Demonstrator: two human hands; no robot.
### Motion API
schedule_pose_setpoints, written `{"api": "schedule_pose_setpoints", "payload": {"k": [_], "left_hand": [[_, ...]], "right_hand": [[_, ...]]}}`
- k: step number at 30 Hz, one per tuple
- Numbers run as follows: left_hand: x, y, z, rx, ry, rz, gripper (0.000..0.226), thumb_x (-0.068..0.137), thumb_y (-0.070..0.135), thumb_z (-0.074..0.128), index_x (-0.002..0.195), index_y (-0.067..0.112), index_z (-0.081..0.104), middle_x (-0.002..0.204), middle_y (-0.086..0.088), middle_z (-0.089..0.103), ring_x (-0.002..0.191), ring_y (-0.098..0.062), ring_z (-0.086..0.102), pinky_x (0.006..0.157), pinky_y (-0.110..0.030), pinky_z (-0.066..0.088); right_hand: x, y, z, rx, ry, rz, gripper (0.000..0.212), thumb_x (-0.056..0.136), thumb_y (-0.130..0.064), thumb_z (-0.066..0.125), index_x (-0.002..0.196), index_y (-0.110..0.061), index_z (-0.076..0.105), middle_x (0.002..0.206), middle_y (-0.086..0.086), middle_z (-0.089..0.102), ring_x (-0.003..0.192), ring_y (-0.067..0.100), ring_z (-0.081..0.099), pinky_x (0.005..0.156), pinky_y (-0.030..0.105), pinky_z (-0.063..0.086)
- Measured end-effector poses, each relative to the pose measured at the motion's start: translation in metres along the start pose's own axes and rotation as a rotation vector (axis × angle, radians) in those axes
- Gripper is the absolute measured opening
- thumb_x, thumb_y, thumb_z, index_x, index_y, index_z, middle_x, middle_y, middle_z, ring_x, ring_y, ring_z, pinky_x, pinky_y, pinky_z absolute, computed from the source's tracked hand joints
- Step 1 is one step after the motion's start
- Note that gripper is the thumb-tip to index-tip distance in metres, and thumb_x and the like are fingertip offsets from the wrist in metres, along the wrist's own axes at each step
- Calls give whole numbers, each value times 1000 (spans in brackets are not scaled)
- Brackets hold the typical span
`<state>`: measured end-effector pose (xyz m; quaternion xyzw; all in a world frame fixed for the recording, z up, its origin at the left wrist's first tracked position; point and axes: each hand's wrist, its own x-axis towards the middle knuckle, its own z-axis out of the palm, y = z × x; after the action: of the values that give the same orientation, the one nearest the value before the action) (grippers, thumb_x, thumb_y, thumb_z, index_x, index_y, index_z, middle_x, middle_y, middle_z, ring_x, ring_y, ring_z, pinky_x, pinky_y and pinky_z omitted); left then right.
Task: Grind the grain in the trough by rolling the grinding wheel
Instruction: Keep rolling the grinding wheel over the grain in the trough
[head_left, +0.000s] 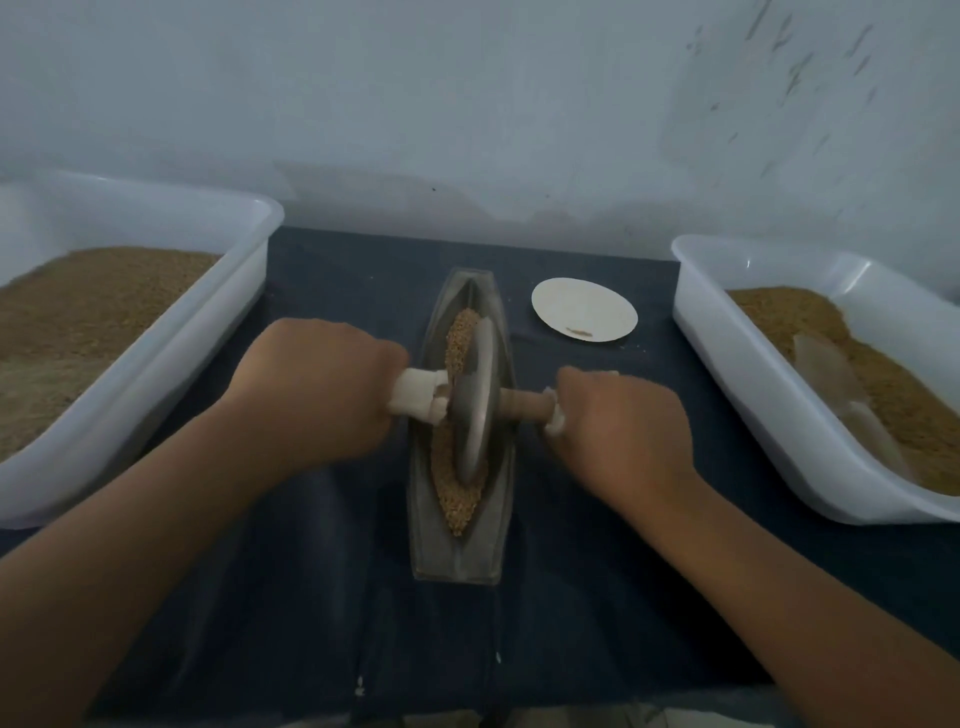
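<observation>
Head view
Left hand (311, 384): fingers curled tight round the cloth-wrapped axle end at the wheel's 9 o'clock.
Right hand (618, 431): fingers curled round the other axle end at 3 o'clock, with bare wood showing between hand and disc.
Grinding wheel (475, 400): a metal disc on edge, sitting in the groove about mid-trough.
Grain (457, 499): it lies along the groove, heaped at the wheel's 12 and 6 o'clock.
Trough (457, 556): boat-shaped, lying 12-to-6 on the dark cloth (311, 597).
Step, as I judge it: mid-stroke in the rolling.
How I'd do it well: I'd press down evenly through both hands so the disc stays upright, run full strokes towards 12 and 6, and ease off near the tips so no grain spills.
Around: the left tub (156, 364) at 9 o'clock and the right tub (727, 364) at 3 o'clock both hold grain; a paper plate (584, 312) sits near 1 o'clock.
</observation>
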<state>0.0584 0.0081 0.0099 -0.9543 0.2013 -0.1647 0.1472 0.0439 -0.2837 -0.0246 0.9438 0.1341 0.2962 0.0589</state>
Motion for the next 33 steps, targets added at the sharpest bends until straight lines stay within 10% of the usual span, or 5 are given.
{"api": "schedule_pose_setpoints", "payload": {"k": [10,21,28,33], "left_hand": [[62,-15,19,-204,-113,-143,19,87,49,56,78,33,49,79,6,58,80,-28,66,67,-37,48],[-16,-4,2,-102,-81,-19,32,85,59,52,71,40,32,63,13,47,52,-2,40,47,-26,20],[65,-11,12,-146,-108,-130,16,82,51,53,83,35,56,86,5,65,87,-28,71,67,-36,42],[44,-11,10,-188,-139,-82,20,83,55,53,84,35,57,72,12,49,74,-23,61,64,-34,42]], "right_hand": [[77,1,17,-57,-43,34,23,89,-21,57,71,-20,44,61,2,46,52,27,45,48,28,23],[1,3,-12,41,53,-94,34,92,-37,54,70,-26,31,54,-8,35,40,21,31,47,22,9],[71,4,24,-58,-59,47,28,98,-30,43,73,-20,39,65,3,51,55,27,41,49,29,14],[54,4,15,-30,-62,20,38,96,-32,59,69,-22,34,56,-2,39,45,25,35,48,25,15]]}}
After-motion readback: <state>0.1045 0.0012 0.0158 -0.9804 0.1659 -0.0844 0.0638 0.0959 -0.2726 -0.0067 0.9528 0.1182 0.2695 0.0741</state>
